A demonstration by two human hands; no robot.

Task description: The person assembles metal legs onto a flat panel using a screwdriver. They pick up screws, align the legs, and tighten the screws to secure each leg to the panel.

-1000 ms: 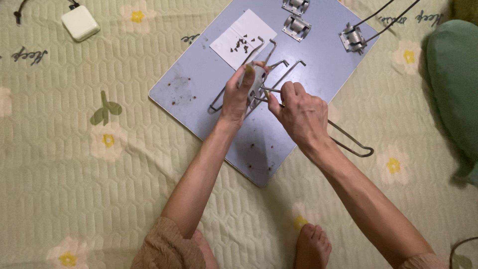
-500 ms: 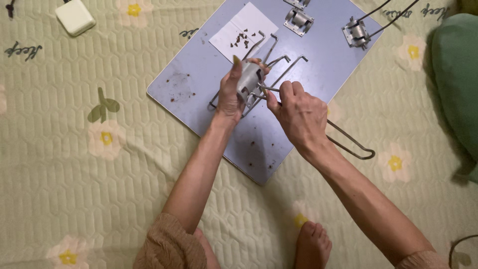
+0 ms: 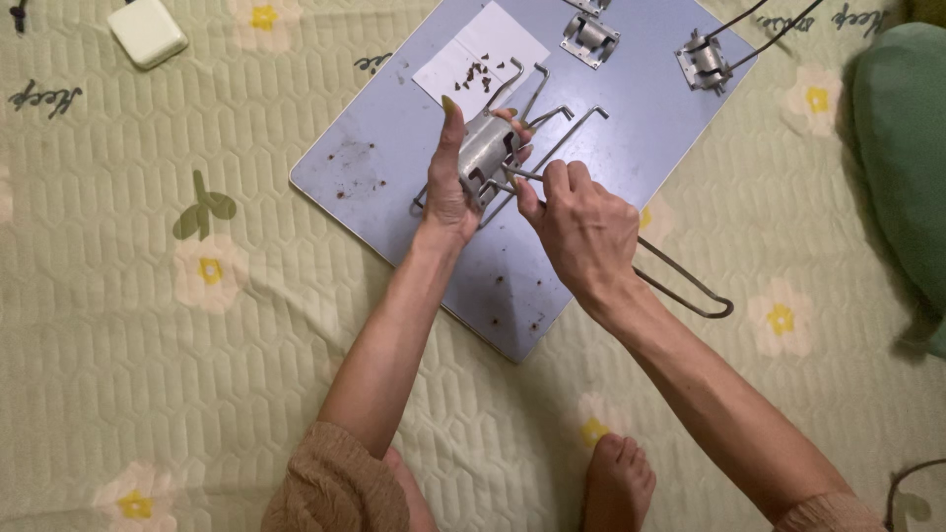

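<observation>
Since half a second ago the hands have hardly shifted on the panel; the left hand (image 3: 455, 187) has kept its hold and the right hand (image 3: 583, 227) has stayed pressed in beside it, its fingers a touch closer to the metal piece.

Under everything lies a pale green quilted bedspread (image 3: 148, 296) with yellow flowers. On it, beneath both hands, rests a grey-blue rectangular panel (image 3: 394, 148), set at an angle and flecked with dark specks. To the far right of the right hand sits a green cushion (image 3: 902, 148).

A bent wire leg frame (image 3: 690, 291) runs under the right wrist and loops out past the panel's edge to the right; more bent wire ends (image 3: 552, 113) rise just beyond the fingertips.

The left hand is curled around a small grey metal hinge bracket (image 3: 488, 148), thumb on one side and fingers on the other, holding it tilted above the panel. The right hand is closed, its fingertips pinching a thin metal rod (image 3: 527, 174) that meets the bracket's lower edge.

Beyond the hands, a white paper sheet (image 3: 483, 54) carries a scatter of small dark screws (image 3: 475, 74). Two more metal brackets (image 3: 591, 37) (image 3: 705, 57) sit at the panel's far end. Far to the left of the left hand lies a white charger block (image 3: 146, 32).
</observation>
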